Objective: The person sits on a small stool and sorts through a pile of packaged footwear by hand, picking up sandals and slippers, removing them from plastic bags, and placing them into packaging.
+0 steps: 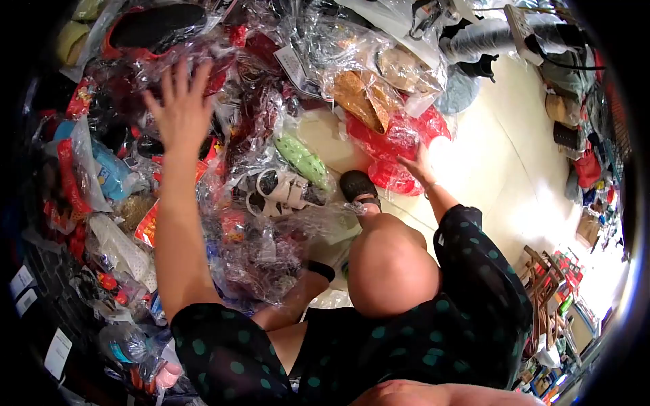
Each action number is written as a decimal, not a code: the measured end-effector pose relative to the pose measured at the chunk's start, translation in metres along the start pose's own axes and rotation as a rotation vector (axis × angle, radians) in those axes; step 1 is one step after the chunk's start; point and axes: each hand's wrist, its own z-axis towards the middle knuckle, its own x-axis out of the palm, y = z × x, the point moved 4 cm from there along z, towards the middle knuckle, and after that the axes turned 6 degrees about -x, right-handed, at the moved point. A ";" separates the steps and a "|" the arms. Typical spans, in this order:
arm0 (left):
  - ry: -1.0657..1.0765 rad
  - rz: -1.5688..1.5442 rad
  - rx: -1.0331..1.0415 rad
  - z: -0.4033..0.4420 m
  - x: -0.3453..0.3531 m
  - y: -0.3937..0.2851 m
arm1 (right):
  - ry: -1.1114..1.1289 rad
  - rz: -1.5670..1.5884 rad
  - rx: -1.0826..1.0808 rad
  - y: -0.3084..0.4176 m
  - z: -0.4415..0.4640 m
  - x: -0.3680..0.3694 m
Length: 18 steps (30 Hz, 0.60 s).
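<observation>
My left hand (179,115) is open, fingers spread, over a heap of shoes in clear plastic. Just beyond its fingertips lies a red shoe with a black insole (156,27). My right hand (421,169) is at the edge of a red plastic bag (396,177), its thumb and fingers closing on the film. A tan perforated shoe (362,103) rests on that bag. Between the hands are a light green wrapped shoe (301,159) and a pair of pale strappy sandals (288,189).
Wrapped footwear is piled across the left and far side. A grey-wrapped pole with a round base (460,95) stands at the upper right. A wooden stool (545,284) and crowded goods line the right edge. A blue-capped plastic bottle (128,348) lies at the lower left.
</observation>
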 end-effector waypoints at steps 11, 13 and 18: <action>-0.210 -0.577 -0.163 -0.065 0.050 0.103 | -0.080 0.535 0.336 0.005 0.013 0.004; -0.173 -0.626 -0.162 -0.102 0.035 0.067 | -0.004 0.547 0.259 0.001 0.015 0.005; 0.010 -0.739 -0.272 -0.198 0.046 -0.004 | 0.116 0.741 0.405 0.007 -0.019 -0.030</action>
